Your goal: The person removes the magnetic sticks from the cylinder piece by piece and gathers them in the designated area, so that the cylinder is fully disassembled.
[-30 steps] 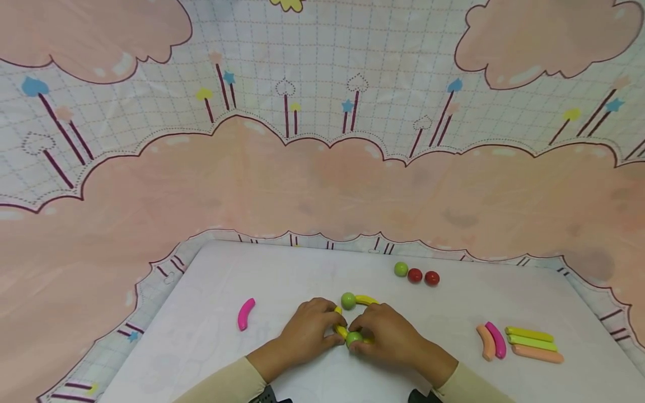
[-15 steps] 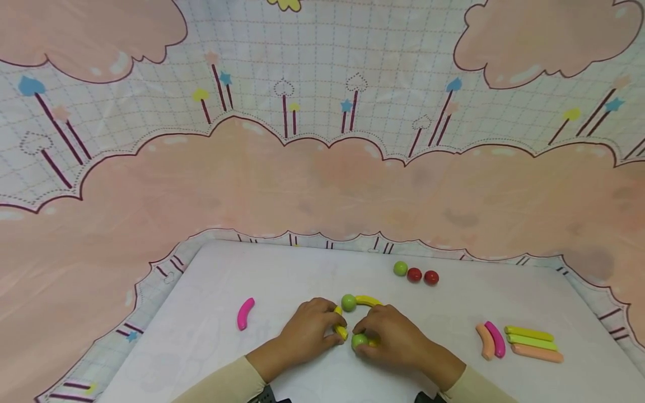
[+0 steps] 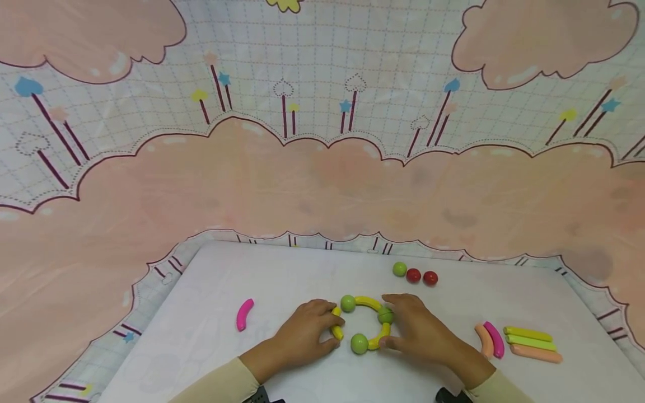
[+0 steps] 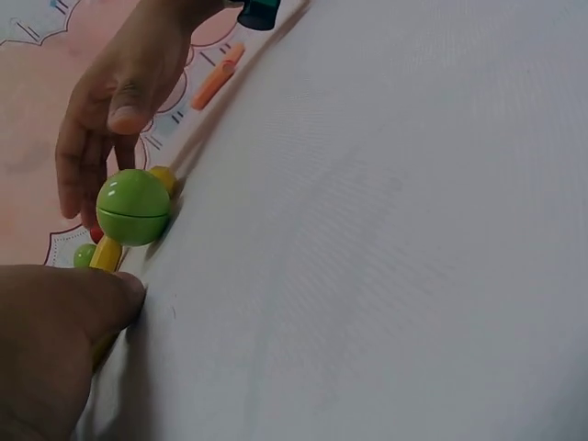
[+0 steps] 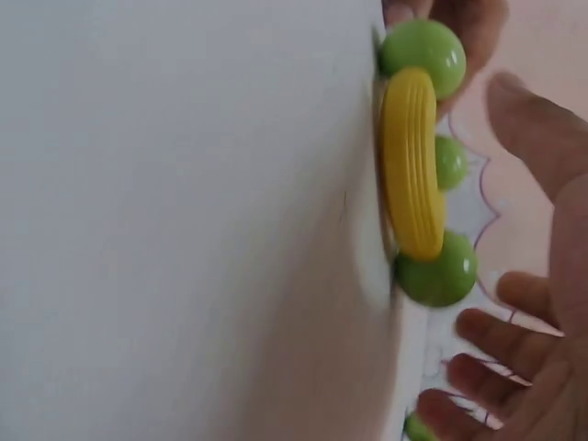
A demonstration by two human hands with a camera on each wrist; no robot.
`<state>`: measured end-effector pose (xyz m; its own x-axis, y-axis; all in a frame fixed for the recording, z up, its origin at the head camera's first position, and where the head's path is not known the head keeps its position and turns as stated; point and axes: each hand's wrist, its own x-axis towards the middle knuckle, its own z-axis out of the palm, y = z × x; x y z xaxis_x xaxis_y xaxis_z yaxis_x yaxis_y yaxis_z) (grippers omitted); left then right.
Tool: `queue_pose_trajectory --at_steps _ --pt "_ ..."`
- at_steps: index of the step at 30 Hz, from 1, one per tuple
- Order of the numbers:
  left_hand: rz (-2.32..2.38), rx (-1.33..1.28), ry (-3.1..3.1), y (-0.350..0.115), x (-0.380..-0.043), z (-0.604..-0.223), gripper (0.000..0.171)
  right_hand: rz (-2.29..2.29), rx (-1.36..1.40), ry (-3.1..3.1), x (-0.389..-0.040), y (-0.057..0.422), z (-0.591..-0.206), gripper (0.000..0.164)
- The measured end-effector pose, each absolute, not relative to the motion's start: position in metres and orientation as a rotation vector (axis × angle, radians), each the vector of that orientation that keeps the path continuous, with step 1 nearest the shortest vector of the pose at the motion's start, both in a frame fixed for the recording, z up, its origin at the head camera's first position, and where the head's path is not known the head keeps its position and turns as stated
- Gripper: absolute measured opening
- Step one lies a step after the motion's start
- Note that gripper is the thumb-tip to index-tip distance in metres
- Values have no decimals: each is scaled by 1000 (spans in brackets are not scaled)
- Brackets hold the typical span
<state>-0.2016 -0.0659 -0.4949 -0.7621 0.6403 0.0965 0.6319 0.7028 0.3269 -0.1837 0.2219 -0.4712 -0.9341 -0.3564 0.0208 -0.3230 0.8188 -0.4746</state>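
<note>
On the white tabletop, a curved yellow stick (image 3: 368, 302), a green ball (image 3: 385, 315), another curved yellow stick (image 5: 412, 165) and a front green ball (image 3: 359, 343) run in an arc from a back green ball (image 3: 347, 303). At the arc's left, my left hand (image 3: 307, 327) holds a third curved yellow stick (image 3: 337, 330) between thumb and fingers. Its front end stands apart from the front green ball. My right hand (image 3: 423, 333) is spread at the arc's right side, thumb and fingers apart, gripping nothing. In the right wrist view its fingers (image 5: 505, 344) are extended beside the balls.
A pink curved stick (image 3: 244, 314) lies to the left. Behind sit a loose green ball (image 3: 400, 269) and two red balls (image 3: 422, 276). At the right lie an orange curved stick (image 3: 485, 340), a pink one (image 3: 495, 339) and straight sticks (image 3: 531, 342). A printed cloth hangs behind.
My right hand has let go of the front green ball and its yellow stick and moved right, its fingers spreading. That ball shifted slightly right, away from the left stick. My left hand stays nearly still.
</note>
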Motion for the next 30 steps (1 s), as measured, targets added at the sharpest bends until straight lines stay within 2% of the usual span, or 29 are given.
queue_pose_trajectory --at_steps 3,6,11,20,30 --pt "547 1051 2865 -68 -203 -496 37 -740 -481 2874 -184 229 -476 99" --pt "568 1039 2865 -69 -204 -497 38 -742 -442 2832 -184 233 -479 101" --pt "575 1051 2883 -69 -204 -497 39 -728 -395 2818 -184 233 -482 99" --pt "561 1096 2944 -75 -206 -498 63 -656 -393 2883 -181 232 -482 94" --pt "618 1048 2930 -88 -208 -493 64 -581 -360 2914 -180 230 -480 90"
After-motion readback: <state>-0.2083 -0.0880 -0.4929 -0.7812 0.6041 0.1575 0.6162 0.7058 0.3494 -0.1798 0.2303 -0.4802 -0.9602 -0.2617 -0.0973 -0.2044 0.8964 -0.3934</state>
